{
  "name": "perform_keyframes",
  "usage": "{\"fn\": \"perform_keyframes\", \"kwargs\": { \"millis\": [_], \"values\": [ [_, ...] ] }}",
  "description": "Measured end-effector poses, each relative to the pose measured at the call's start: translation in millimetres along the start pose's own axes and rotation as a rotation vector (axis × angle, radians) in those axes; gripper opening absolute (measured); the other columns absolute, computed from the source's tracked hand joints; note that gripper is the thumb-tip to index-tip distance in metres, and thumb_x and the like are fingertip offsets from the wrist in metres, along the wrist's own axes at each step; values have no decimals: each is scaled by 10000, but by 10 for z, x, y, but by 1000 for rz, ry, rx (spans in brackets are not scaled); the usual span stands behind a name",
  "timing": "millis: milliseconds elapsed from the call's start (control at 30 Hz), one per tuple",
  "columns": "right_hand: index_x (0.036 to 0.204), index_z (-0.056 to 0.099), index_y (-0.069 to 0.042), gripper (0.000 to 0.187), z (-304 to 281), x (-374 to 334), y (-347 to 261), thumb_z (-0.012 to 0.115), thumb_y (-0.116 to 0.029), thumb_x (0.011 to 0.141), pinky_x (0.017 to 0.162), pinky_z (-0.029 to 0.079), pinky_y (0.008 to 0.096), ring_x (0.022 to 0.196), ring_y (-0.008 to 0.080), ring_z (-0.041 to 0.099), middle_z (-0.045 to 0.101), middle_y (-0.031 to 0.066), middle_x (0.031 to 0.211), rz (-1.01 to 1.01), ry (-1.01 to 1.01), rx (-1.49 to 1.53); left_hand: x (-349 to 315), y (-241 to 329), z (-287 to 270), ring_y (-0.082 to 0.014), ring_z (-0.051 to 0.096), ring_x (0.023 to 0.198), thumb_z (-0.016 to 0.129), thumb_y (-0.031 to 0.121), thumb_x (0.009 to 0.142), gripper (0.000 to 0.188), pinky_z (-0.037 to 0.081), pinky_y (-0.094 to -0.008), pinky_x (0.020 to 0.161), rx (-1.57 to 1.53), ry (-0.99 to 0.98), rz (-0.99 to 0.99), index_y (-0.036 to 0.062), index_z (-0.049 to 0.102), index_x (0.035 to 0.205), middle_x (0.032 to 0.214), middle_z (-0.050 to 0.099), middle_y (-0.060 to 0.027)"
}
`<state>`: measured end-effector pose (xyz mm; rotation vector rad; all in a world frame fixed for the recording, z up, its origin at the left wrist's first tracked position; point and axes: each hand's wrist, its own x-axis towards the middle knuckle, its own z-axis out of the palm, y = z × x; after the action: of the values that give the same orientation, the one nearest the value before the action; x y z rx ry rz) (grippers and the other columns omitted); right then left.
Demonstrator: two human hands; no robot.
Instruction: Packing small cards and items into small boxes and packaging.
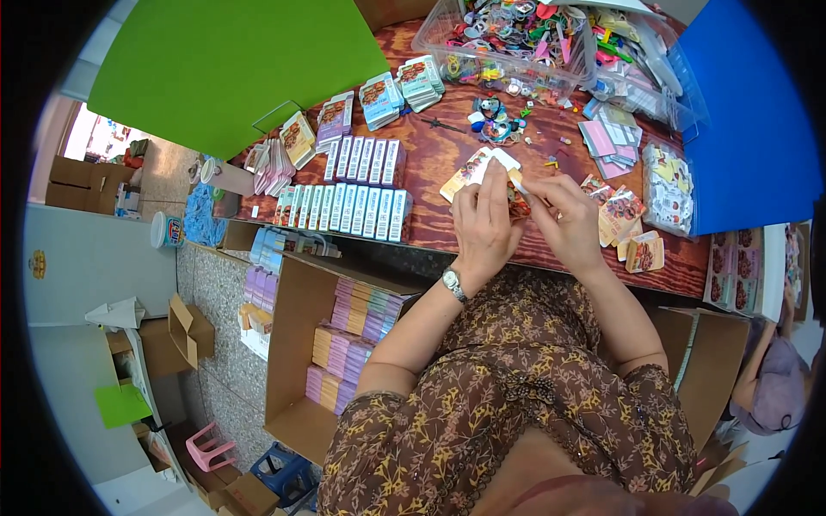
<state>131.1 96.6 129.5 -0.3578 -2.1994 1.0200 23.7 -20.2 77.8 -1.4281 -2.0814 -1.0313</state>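
Observation:
My left hand [483, 219], with a watch at its wrist, closes round a small yellow-orange card carton [514, 178] over the table's front part. The fingers of my right hand [564, 211] are pinched at the carton's right side, close to a pale flap. Much of the carton is hidden by my fingers. Just behind my left fingers lie flat printed cartons [469, 172] with a white part showing. To the right of my right hand is a loose pile of orange printed cartons [619, 213].
Finished-looking boxes [361, 209] stand in rows at left. Behind lie stacks of flat cartons [381, 99], small trinkets [495, 120] and a clear bin [516, 64] of colourful pieces. At right sits a bag of packets [668, 189]. A cardboard box [297, 344] holds packed cartons below.

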Motion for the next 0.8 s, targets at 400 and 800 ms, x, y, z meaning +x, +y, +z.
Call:
{"fn": "perform_keyframes", "kwargs": {
  "millis": [400, 800],
  "values": [
    [1243, 665, 19, 303, 6, -165, 71, 638, 31, 942, 826, 556, 322, 987, 212, 714, 729, 150, 1105, 111, -7, 117, -2, 1, 2, -318, 523, 996, 720, 77, 682, 838, 436, -430, 856, 134, -16, 29, -74, 439, 1457, 1501, 466, -239],
    [1288, 639, 8, 333, 113, -284, 96, 631, 11, 955, 917, 545, 321, 1109, 186, 671, 686, 152, 1238, 76, 34, 79, -28, 101, 73, -349, 535, 1046, 707, 161, 760, 793, 429, -446, 875, 209, -75, -11, -89, 424, 1458, 1493, 449, -275]
  ]
}}
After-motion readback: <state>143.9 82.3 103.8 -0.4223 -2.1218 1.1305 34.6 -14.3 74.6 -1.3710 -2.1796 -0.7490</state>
